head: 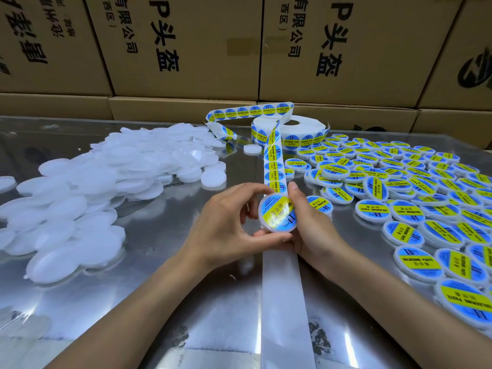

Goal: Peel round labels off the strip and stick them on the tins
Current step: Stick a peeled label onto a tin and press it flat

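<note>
Above a shiny metal table (165,262), the left hand (226,225) and right hand (311,225) together grip a white tin (277,217) already wearing a blue-and-yellow label. The label strip (274,171) runs beneath it. Bare tins (106,182) lie left, labelled tins (415,198) right.

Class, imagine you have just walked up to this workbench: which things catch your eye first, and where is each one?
At centre, the left hand and right hand hold a tin bearing a blue-and-yellow label, over the label strip running back to its roll. Labelled tins cover the right of the shiny table; a heap of plain white tins fills the left.
</note>
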